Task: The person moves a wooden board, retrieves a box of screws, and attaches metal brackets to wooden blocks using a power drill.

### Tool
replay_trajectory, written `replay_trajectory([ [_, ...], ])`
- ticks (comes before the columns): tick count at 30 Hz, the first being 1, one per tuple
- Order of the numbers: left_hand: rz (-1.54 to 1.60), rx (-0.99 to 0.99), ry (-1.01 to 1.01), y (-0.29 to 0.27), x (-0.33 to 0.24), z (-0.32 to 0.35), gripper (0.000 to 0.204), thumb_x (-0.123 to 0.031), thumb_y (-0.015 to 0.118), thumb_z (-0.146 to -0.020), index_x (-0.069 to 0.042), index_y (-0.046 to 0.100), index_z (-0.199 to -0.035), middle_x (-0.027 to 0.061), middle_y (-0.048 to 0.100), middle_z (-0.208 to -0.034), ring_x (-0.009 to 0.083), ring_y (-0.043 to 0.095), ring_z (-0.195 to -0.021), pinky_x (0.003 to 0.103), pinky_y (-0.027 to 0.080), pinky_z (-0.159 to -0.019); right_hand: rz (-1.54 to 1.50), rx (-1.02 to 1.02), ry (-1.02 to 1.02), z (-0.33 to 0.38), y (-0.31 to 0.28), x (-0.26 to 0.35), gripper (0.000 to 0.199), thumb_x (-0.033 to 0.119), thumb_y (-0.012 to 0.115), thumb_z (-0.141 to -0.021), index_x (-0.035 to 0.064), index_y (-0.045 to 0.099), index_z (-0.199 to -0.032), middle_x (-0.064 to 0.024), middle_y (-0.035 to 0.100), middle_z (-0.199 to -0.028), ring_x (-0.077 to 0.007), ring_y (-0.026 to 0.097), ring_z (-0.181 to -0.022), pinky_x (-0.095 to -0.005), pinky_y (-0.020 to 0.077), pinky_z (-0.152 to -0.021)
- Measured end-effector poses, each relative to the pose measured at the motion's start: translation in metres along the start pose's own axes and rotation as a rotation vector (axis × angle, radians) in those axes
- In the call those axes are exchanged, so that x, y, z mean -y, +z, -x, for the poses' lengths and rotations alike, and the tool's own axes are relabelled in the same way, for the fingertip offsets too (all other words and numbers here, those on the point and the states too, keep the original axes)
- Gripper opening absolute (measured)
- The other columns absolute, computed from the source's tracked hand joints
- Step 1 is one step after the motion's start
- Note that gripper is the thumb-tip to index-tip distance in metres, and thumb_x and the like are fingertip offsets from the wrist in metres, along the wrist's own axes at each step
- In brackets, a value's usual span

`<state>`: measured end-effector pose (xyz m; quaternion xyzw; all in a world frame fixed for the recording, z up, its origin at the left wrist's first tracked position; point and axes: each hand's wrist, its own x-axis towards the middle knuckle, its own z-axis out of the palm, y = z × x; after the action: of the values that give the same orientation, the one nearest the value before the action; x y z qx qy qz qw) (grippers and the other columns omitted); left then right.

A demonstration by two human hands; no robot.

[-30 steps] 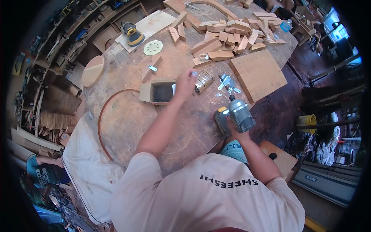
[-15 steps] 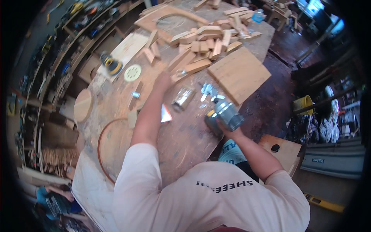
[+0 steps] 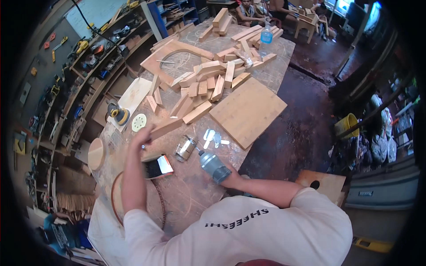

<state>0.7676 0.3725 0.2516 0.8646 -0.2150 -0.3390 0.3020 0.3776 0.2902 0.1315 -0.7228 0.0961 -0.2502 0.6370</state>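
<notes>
Grey and cylindrical, a power drill [image 3: 215,167] sits in the right hand [image 3: 231,178], whose fingers are wrapped around it. Its slim tip points toward small, flat, silvery metal plates [image 3: 212,138] on the worn brown wooden tabletop [image 3: 191,199]. The left hand [image 3: 143,136], blurred, is at the near end of a long light-brown wooden bar [image 3: 167,127]; whether its fingers are closed on the bar, I cannot tell. That bar lies just before a heap of pale, cut wooden blocks [image 3: 206,84]. Below the left hand, partly hidden by the forearm, is a small open cardboard box [image 3: 151,158] with dark contents and a white-and-red card [image 3: 165,164]. Between box and drill is a shiny gold-toned blocky object [image 3: 185,148]. Beyond the plates lies a flat rectangular wooden board [image 3: 248,113].
</notes>
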Motion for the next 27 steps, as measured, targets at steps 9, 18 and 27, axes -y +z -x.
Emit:
replay_trajectory([
  [9,-0.157,-0.515,-0.157,0.016,0.074,0.237,0.038,-0.042,0.066,-0.079,-0.004,0.062,-0.073,0.0116,0.06,-0.07,0.0227,0.054,-0.06,0.036,0.043,-0.057,0.04,0.295,-0.019,-0.01,-0.017,-0.019,0.093,0.011,0.075,-0.072,-0.0037,0.021,-0.146,-0.0235,0.053,-0.126,-0.0333,0.053,-0.119,-0.037,0.042,-0.099],
  [18,-0.47,-0.773,-0.03,0.225,0.161,0.305,0.032,-0.024,0.075,-0.071,-0.006,0.058,-0.091,0.0169,0.056,-0.089,0.036,0.054,-0.088,0.044,0.045,-0.079,0.648,0.455,-0.368,-0.015,-0.026,-0.025,0.022,0.009,0.063,-0.086,0.0059,0.056,-0.107,-0.0088,0.06,-0.093,-0.0233,0.06,-0.085,-0.0371,0.0491,-0.076],
  [27,0.049,-0.931,0.093,0.182,0.225,0.293,0.034,-0.02,0.067,-0.082,-0.006,0.06,-0.113,0.0171,0.06,-0.103,0.0368,0.057,-0.101,0.042,0.046,-0.086,0.456,0.284,-0.075,-0.015,-0.009,0.01,0.018,0.016,0.068,-0.086,0.0047,0.061,-0.098,-0.0104,0.063,-0.087,-0.0249,0.061,-0.082,-0.0368,0.0493,-0.077],
])
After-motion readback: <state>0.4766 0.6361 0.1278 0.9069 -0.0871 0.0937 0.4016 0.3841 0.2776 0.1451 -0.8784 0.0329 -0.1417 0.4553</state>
